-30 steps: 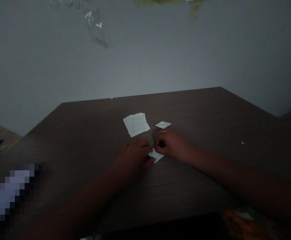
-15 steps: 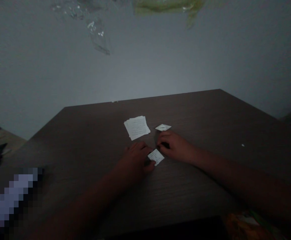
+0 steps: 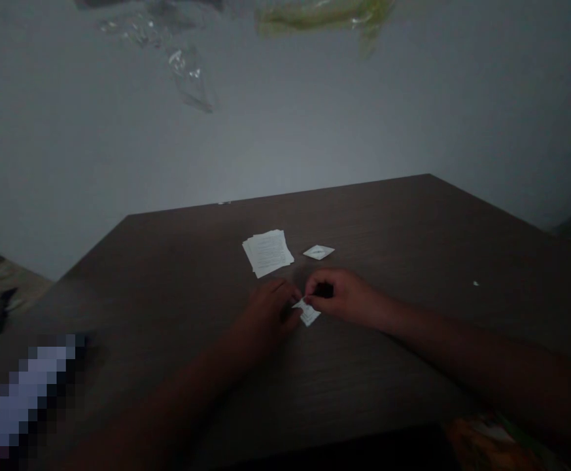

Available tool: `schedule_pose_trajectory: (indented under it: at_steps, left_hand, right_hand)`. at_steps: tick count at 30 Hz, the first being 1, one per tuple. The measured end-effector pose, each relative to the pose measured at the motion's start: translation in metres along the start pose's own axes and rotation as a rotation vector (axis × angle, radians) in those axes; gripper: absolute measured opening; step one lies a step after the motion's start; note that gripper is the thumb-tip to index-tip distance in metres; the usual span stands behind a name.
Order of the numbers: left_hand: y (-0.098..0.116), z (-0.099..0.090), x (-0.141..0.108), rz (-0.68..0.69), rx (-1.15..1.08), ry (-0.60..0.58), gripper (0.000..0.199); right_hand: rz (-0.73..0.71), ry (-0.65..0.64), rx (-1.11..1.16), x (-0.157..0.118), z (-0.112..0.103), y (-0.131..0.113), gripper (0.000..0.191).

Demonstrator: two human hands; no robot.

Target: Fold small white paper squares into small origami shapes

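Note:
Between my two hands is a small folded piece of printed paper (image 3: 309,313) on the dark table. My right hand (image 3: 339,294) pinches its far corner between thumb and fingertips. From the left, my left hand (image 3: 271,314) grips the near left edge, thumb and fingers close together on the paper. Just beyond them lies a stack of square printed paper sheets (image 3: 268,253), slightly fanned. Right of that stack sits a folded white paper boat (image 3: 319,252), diamond-shaped from above, apart from my right hand.
The brown wooden table (image 3: 388,229) backs onto a pale wall. Clear plastic (image 3: 190,78) and a yellow wrapper (image 3: 319,18) hang on the wall. A white scrap (image 3: 475,283) lies to the right. A blurred-out object (image 3: 25,392) is at the lower left, a colourful packet (image 3: 481,441) at the lower right.
My right hand has moved from near the paper boat down onto the folded paper and now pinches its corner. My left thumb has shifted up along the paper.

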State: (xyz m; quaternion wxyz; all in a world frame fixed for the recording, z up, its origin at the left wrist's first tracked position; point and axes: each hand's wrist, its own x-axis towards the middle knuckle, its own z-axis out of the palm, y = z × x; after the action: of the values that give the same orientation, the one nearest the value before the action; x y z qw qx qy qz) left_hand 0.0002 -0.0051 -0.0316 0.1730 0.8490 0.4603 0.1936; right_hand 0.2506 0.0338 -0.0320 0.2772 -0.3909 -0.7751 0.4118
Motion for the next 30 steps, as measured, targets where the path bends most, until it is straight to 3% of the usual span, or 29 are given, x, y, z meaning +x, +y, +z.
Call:
schedule_pose_trajectory:
  at_steps: [2,5,8,11,15,23,30]
  left_hand:
    - [-0.003,-0.004,0.001,0.023,-0.036,0.054,0.024]
    - [-0.006,-0.009,0.001,0.025,-0.051,0.135,0.026]
    - [-0.009,-0.010,0.000,0.012,-0.049,0.147,0.030]
    - [-0.010,-0.007,0.000,0.014,-0.046,0.117,0.033]
    - [-0.011,-0.005,0.001,0.043,0.000,0.031,0.037]
    - [-0.001,-0.012,0.001,0.033,0.186,-0.063,0.037]
    - [0.020,-0.007,-0.006,0.122,0.456,-0.108,0.025]
  right_hand:
    - [-0.069,0.076,-0.009,-0.005,-0.002,-0.004,0.014]
    - [-0.261,0.199,-0.196,-0.011,-0.007,-0.008,0.010]
    - [-0.369,0.132,-0.454,-0.011,-0.008,-0.007,0.011]
    - [-0.355,-0.033,-0.597,-0.008,-0.003,-0.003,0.012]
    - [-0.355,-0.144,-0.540,-0.008,-0.001,-0.003,0.009]
    - [-0.278,-0.148,-0.472,-0.013,-0.006,-0.013,0.020]
    - [-0.284,-0.201,-0.491,-0.014,-0.008,-0.011,0.033]
